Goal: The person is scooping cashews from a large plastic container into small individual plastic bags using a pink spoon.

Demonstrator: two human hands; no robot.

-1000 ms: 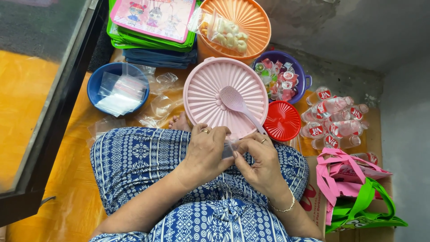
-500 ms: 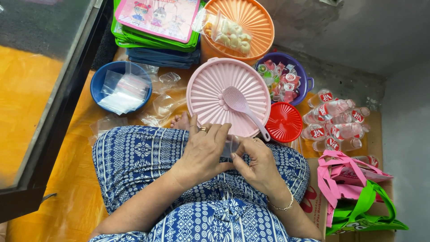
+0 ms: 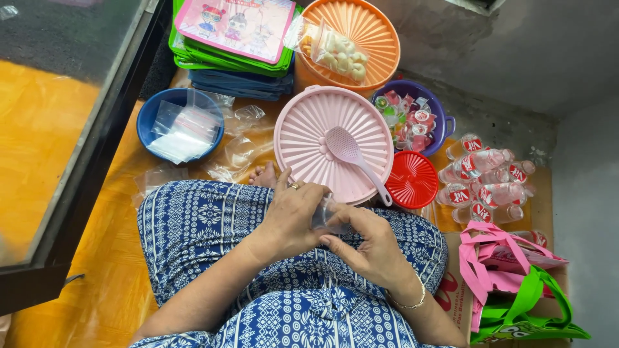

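Over your lap, your left hand (image 3: 293, 216) and right hand (image 3: 367, 241) together pinch a small clear plastic bag (image 3: 324, 216); its long axis can't be told. Beyond, a pink spoon (image 3: 353, 156) lies diagonally on the pink lid (image 3: 303, 138), handle toward the red lid (image 3: 412, 180).

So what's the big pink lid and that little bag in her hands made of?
The pink lid looks like moulded plastic: matt, with ribs fanning from the centre. The small bag, held between the left hand and right hand, seems thin clear plastic film, see-through and crinkled.
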